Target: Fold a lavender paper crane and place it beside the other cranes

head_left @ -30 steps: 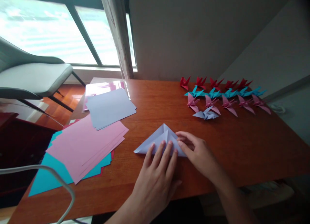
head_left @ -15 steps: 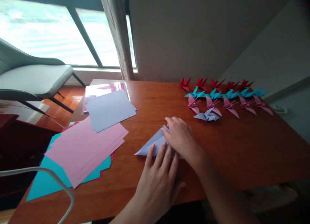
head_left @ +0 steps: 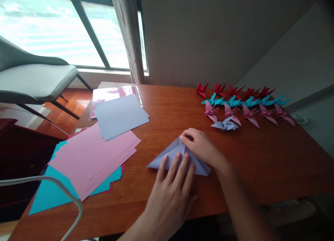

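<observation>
On the table [head_left: 255, 161], the left hand [head_left: 171, 194] is pressing flat on the lavender paper [head_left: 172, 150], folded only to a triangle, the right hand [head_left: 200, 145] apparently pinching its apex in a narrow grip, while one finished lavender bird [head_left: 225, 125] is sitting beyond and flat sheets [head_left: 96, 161] are lying unfolded.

Pale lavender paper [head_left: 172, 150], folded into a wide triangle, creased near its peak, on the brown tabletop [head_left: 125, 206], covered lower middle unclear
</observation>
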`<state>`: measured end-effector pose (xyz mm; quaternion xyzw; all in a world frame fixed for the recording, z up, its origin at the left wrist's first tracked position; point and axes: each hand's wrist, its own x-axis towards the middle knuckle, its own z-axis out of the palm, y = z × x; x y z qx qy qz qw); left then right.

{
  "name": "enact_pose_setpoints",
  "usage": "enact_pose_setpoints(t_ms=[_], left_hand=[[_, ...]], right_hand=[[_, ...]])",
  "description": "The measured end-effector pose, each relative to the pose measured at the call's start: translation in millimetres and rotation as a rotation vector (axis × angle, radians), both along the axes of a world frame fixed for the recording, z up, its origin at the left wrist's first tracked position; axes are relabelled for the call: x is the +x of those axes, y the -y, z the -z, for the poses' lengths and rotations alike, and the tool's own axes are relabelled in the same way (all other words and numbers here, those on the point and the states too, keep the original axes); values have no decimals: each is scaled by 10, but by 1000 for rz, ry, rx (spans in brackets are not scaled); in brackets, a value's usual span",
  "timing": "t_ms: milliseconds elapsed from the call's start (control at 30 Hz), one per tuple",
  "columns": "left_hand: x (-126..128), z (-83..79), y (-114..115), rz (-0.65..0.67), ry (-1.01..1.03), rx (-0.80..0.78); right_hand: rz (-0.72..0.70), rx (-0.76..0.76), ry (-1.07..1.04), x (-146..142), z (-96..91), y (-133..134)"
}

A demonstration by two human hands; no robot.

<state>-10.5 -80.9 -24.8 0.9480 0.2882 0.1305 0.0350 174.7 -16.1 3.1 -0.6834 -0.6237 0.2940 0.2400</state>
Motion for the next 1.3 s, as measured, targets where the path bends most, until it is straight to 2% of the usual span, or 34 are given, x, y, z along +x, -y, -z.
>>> enact_pose_setpoints(t_ms=[167, 300, 400, 500, 600, 700, 800, 867, 1133, 1300], left_hand=[[-31, 1, 5, -16, 38, 8], [-68, -25, 5, -19, 137, 2], [-98, -104, -51, -6, 266, -33], [-100, -226, -194, -47, 379, -135], [-71, -338, -379, -138, 431, -410], [-42, -391, -517, -114, 391, -786], [-36, -381, -563, -112, 474, -1001], [-40, -359, -561, -124, 512, -1062], [-27, -288, -554, -196, 547, -1100], [-42, -254, -547, -177, 574, -1147]], right_hand=[[12, -52, -516, 92, 111, 215], [36, -66, -663, 99, 177, 368], [60, -64, -622, 75, 141, 453], [44, -102, -560, 38, 36, 542], [25, -111, -504, 0, -83, 632], [8, -81, -460, -23, -166, 702], [7, -56, -423, -27, -201, 746], [23, -29, -379, -27, -204, 764], [112, 35, -241, -73, -194, 761], [77, 37, -251, -71, -216, 769]])
